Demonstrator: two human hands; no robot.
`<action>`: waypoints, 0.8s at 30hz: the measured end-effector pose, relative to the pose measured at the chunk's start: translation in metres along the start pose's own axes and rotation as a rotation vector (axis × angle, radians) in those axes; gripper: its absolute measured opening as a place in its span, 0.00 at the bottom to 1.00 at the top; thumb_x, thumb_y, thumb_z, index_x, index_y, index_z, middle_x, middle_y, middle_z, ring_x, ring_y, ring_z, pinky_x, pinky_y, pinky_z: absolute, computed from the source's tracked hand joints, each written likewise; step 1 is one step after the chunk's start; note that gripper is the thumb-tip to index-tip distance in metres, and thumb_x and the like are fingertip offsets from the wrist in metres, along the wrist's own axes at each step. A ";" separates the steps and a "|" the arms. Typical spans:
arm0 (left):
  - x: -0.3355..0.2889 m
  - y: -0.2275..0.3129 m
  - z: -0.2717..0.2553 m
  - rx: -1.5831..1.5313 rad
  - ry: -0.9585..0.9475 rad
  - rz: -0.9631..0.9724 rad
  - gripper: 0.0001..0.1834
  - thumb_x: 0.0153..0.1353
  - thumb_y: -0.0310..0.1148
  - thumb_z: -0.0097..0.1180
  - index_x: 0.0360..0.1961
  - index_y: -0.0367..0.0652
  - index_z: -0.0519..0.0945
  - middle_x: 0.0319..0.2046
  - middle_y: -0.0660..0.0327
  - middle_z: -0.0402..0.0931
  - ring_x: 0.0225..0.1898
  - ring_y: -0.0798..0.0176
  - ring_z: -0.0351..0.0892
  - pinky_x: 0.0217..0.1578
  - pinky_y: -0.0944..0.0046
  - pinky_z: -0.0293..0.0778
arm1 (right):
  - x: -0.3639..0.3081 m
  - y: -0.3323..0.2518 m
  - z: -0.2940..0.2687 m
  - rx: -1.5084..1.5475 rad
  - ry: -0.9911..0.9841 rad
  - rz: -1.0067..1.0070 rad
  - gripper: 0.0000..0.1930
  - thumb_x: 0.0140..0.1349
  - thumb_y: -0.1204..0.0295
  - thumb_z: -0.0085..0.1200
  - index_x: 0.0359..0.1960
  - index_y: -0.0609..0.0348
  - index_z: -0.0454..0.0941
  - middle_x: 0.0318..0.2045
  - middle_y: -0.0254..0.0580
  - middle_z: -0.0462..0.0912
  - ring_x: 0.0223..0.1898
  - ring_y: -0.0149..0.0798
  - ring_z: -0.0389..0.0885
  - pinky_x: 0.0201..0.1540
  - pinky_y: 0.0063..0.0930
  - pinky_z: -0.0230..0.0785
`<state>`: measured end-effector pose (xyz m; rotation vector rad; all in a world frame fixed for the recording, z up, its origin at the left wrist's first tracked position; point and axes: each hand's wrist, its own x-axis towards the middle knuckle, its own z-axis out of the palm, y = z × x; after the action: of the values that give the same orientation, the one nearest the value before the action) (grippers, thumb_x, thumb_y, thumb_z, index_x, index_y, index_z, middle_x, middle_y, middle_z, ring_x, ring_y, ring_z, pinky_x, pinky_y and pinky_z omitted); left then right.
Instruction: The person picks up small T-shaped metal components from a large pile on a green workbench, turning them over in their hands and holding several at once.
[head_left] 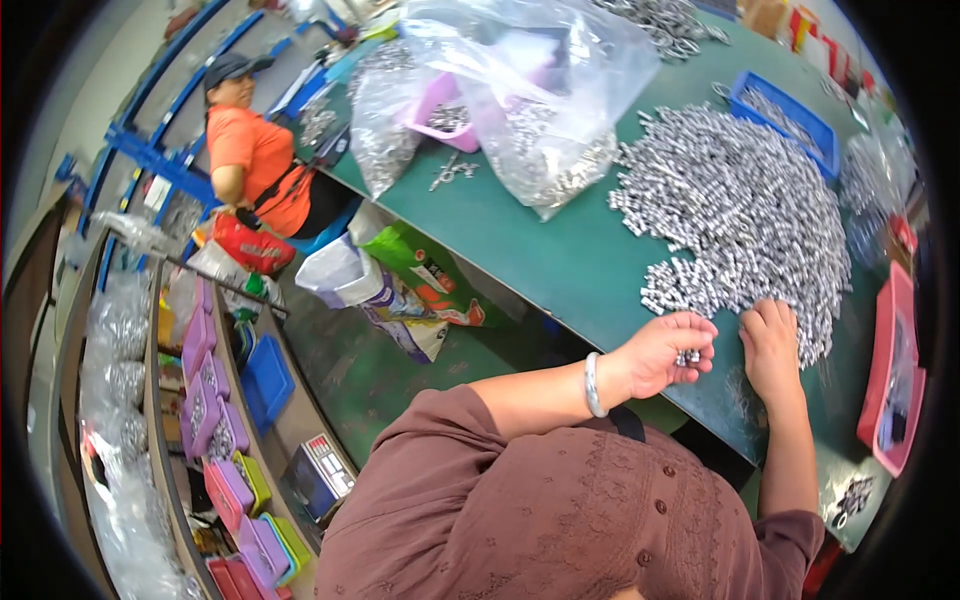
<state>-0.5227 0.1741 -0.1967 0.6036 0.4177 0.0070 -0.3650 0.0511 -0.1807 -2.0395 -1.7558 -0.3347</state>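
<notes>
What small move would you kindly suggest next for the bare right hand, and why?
Perhaps the bare right hand could pick one more from the broad heap of small silvery metal pieces: it is at the heap's near edge, while the bare left hand holds a few similar pieces.

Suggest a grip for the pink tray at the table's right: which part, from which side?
Probably best: pinch the pink tray midway along its long left wall, fingers over the rim, coming from the left and above with the right hand. That wall faces the hand, the open top exposes its edge, and the long, narrow shape suggests gripping mid-length to limit tipping.
</notes>
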 end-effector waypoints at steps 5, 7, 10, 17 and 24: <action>-0.009 0.002 -0.007 0.086 0.038 0.034 0.05 0.57 0.30 0.52 0.35 0.45 0.75 0.25 0.67 0.73 0.25 0.72 0.72 0.20 0.76 0.65 | 0.004 -0.008 0.002 0.026 -0.035 -0.073 0.08 0.44 0.81 0.53 0.25 0.60 0.68 0.29 0.42 0.70 0.34 0.47 0.67 0.39 0.37 0.58; -0.009 0.003 -0.007 0.099 0.035 0.034 0.05 0.57 0.30 0.52 0.35 0.45 0.75 0.25 0.66 0.73 0.24 0.72 0.72 0.19 0.76 0.64 | 0.004 -0.010 0.002 0.071 -0.041 -0.083 0.08 0.44 0.81 0.52 0.26 0.60 0.67 0.28 0.43 0.70 0.34 0.47 0.67 0.39 0.37 0.58; -0.010 0.004 -0.005 0.112 0.038 0.027 0.06 0.58 0.30 0.51 0.36 0.45 0.74 0.25 0.66 0.73 0.24 0.71 0.72 0.18 0.76 0.62 | 0.005 -0.011 0.002 0.145 -0.061 -0.092 0.08 0.46 0.83 0.50 0.29 0.62 0.68 0.28 0.45 0.71 0.33 0.48 0.67 0.38 0.37 0.59; -0.014 0.000 -0.008 0.139 0.075 0.034 0.07 0.58 0.31 0.51 0.37 0.44 0.74 0.27 0.65 0.74 0.25 0.71 0.74 0.20 0.75 0.65 | 0.004 -0.019 0.001 0.376 0.044 -0.071 0.09 0.48 0.86 0.49 0.33 0.65 0.71 0.29 0.47 0.71 0.30 0.48 0.70 0.31 0.34 0.64; -0.012 -0.005 -0.007 0.128 0.080 0.027 0.05 0.56 0.27 0.49 0.35 0.43 0.72 0.25 0.64 0.73 0.22 0.71 0.74 0.18 0.75 0.68 | -0.006 -0.011 0.005 0.604 0.001 0.189 0.06 0.50 0.86 0.47 0.30 0.65 0.69 0.25 0.44 0.69 0.23 0.39 0.69 0.26 0.26 0.61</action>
<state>-0.5369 0.1724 -0.2000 0.7370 0.4901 0.0304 -0.3772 0.0491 -0.1863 -1.7292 -1.4174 0.2310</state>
